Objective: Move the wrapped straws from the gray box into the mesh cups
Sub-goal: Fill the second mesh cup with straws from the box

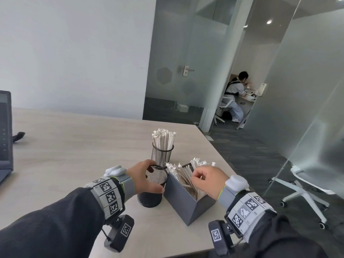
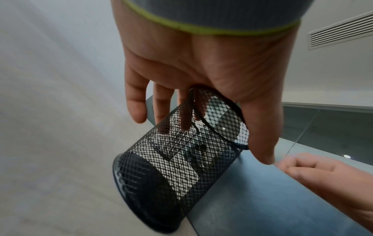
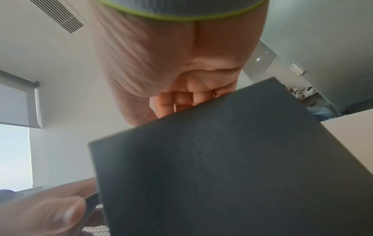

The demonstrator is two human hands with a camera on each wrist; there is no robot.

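Observation:
My left hand (image 1: 154, 176) grips the rim of an empty black mesh cup (image 1: 151, 190), thumb on the near side and fingers over the far side. In the left wrist view the cup (image 2: 171, 159) leans against the gray box (image 2: 262, 199). The gray box (image 1: 186, 205) stands just right of it and holds several paper-wrapped straws (image 1: 183, 174). My right hand (image 1: 197, 176) reaches into the box, its fingers (image 3: 181, 102) curled down around some straws. Behind stands a second mesh cup (image 1: 162, 155), packed with upright wrapped straws (image 1: 163, 138).
Everything stands near the right corner of a light wooden table (image 1: 74, 146). A dark laptop (image 1: 4, 131) sits at the far left. A white office chair (image 1: 305, 192) and glass walls are to the right. A person (image 1: 234, 94) sits beyond the doorway.

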